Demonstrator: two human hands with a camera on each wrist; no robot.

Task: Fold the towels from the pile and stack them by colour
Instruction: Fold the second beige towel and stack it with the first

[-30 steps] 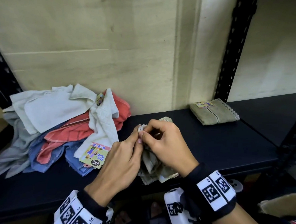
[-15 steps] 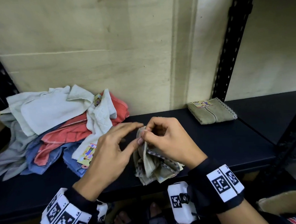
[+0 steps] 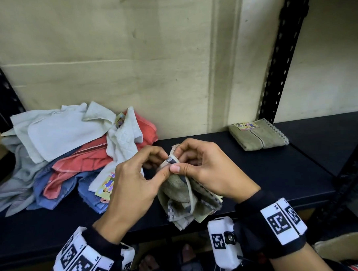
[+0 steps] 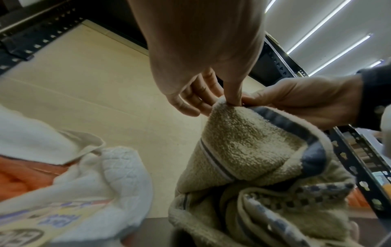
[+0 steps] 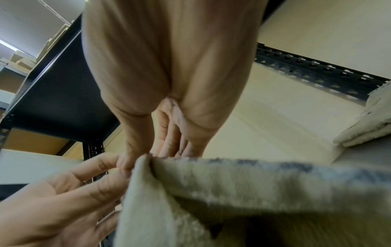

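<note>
An olive towel (image 3: 182, 194) with a dark checked border hangs crumpled over the front of the black shelf (image 3: 270, 171). My left hand (image 3: 164, 164) and my right hand (image 3: 176, 161) both pinch its top corner, thumbs touching. The left wrist view shows my left thumb (image 4: 232, 98) on the tip of the olive towel (image 4: 253, 150), beside the right hand (image 4: 296, 100). At the left lies the unfolded pile (image 3: 70, 152) of white, red, blue and grey towels. One folded olive towel (image 3: 257, 135) sits at the back right.
A beige wall (image 3: 127, 65) closes the back of the shelf. A black perforated upright (image 3: 280, 51) stands just behind the folded towel. A paper label (image 3: 105, 185) sticks out of the pile near my left hand. Bare shelf lies between my hands and the folded towel.
Half a second ago my left hand's fingers were stretched off the towel; now they curl back onto its corner beside the right hand. The right hand kept its pinch throughout.
</note>
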